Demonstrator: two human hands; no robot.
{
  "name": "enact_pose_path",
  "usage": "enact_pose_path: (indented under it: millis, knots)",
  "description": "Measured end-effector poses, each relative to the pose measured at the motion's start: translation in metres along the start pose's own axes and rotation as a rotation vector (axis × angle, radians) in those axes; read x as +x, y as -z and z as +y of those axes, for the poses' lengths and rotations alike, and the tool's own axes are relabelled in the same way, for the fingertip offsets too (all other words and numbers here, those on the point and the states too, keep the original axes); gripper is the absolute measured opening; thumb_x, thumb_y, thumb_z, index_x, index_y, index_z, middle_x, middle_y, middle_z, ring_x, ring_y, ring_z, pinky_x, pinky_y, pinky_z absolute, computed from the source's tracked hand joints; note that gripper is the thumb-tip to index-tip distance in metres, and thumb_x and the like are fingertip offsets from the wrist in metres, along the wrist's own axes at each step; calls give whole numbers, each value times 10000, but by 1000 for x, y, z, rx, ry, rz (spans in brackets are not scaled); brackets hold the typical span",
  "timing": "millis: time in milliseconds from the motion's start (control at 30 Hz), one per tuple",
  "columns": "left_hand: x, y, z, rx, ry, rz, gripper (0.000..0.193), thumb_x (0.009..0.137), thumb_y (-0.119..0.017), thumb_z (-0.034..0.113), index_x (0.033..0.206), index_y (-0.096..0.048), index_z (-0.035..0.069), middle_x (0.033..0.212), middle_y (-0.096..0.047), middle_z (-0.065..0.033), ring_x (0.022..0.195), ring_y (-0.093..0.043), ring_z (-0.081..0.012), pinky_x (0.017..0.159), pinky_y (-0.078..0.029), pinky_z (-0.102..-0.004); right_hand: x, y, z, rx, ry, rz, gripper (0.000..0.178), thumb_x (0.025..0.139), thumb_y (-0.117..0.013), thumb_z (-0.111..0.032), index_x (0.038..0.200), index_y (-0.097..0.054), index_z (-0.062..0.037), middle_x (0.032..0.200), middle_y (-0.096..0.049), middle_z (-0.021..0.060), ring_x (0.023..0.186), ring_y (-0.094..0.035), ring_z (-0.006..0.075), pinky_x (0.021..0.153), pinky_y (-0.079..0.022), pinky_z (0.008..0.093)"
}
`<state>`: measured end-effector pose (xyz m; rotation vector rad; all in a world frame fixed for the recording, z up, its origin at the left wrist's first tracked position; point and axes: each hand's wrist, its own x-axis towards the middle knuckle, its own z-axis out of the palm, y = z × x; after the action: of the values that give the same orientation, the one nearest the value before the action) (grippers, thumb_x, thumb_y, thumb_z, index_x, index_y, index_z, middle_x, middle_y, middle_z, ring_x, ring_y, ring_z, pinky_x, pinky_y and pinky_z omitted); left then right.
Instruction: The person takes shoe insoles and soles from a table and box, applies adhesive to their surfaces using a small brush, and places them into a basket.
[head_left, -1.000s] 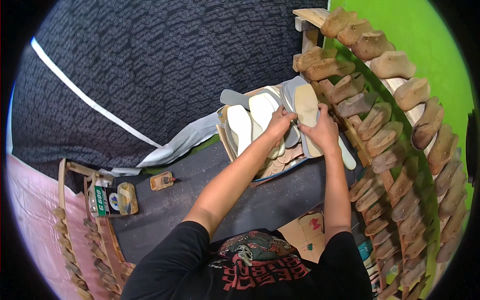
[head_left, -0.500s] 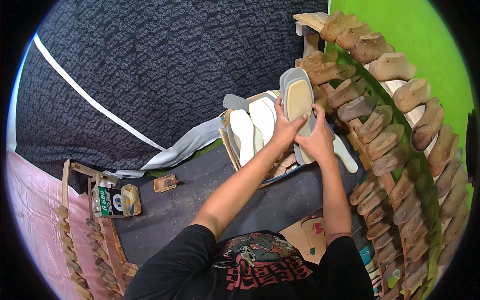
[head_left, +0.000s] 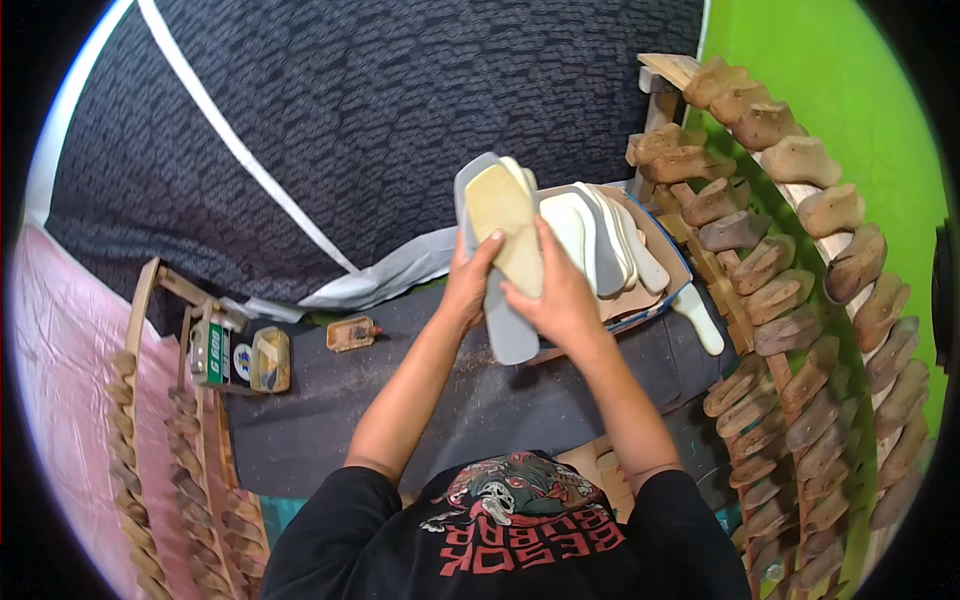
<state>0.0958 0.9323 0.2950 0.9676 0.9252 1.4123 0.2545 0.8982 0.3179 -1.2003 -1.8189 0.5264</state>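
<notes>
Between my two hands is a stack of shoe insoles [head_left: 500, 205], a cream one lying on top of grey ones, tilted upright over the dark table. My left hand [head_left: 468, 280] is closed round the left edge, its thumb pressed on the cream face. On the right edge, my right hand [head_left: 560, 295] grips the same stack lower down, thumb across the front. Just right of the stack stands an open cardboard box [head_left: 660, 225] with more white and grey insoles [head_left: 585, 235] leaning in it. Fingers behind the stack are hidden.
Racks of wooden shoe lasts [head_left: 765, 265] line the right side by a green wall. A white insole [head_left: 697, 320] lies beside the box. On the table's left are a small tray [head_left: 353, 333], a green-and-black tin [head_left: 220, 355] and a yellowish container [head_left: 270, 360]. More lasts [head_left: 190, 470] hang at left.
Both hands have carried the insole stack left, away from above the box to its left side. More of the insoles inside the box now show. The view has shifted a little.
</notes>
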Motion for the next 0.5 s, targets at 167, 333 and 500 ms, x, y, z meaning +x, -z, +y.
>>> enact_pose_path:
  millis: [167, 333, 500]
  knots:
    - [-49, 93, -23, -115, 76, 146, 662, 992, -662, 374, 1508, -407, 47, 1359, -580, -142, 1224, -582, -247, 1029, -489, -387, -53, -83, -22, 36, 176, -64, 872, 852, -762, -195, 1559, -278, -28, 1382, -480, 299, 1242, -552, 501, 1010, -494, 510]
    - [-75, 149, -79, 63, 364, 324, 859, 962, -607, 620, 1529, -384, 15, 1405, -556, -196, 1273, -565, -314, 1047, -475, -460, -83, -135, -19, -106, -76, -395, 700, 890, -697, -247, 1476, -376, -34, 1392, -505, 294, 1182, -600, 496, 961, -520, 539]
    - [-96, 141, -111, 79, 441, 397, 896, 945, -653, 588, 1549, -325, 13, 1433, -533, -210, 1315, -530, -333, 1044, -480, -480, -93, -154, 1, -355, -273, -612, 640, 883, -684, -298, 1410, -443, -26, 1248, -650, 283, 1048, -687, 455, 888, -553, 549]
